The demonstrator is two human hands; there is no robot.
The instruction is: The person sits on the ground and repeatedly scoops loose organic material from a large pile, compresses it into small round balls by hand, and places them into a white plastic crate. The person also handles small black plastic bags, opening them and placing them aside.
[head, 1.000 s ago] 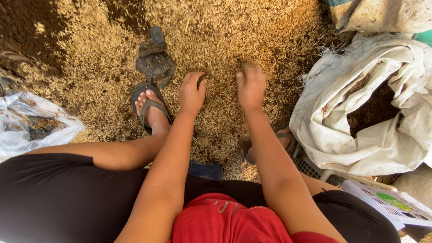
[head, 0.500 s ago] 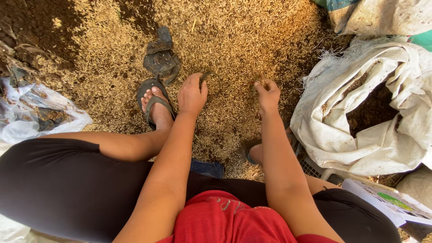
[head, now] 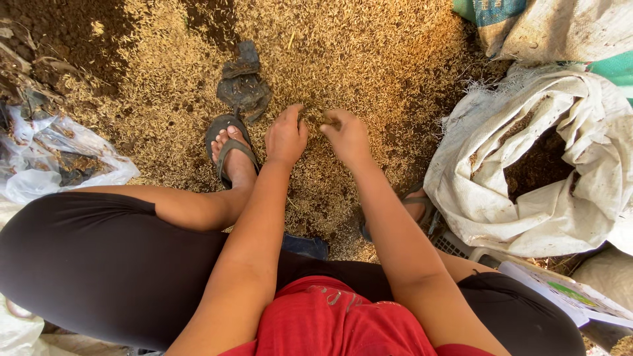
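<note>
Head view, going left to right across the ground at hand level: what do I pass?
Clear plastic bag → sandalled foot → left hand → right hand → open white sack. Both hands rest on the spread husks.

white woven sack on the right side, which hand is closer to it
Right. The right hand rests on the spread grain husks, on the side towards the white woven sack. The left hand lies beyond it, next to the sandalled foot.
</note>
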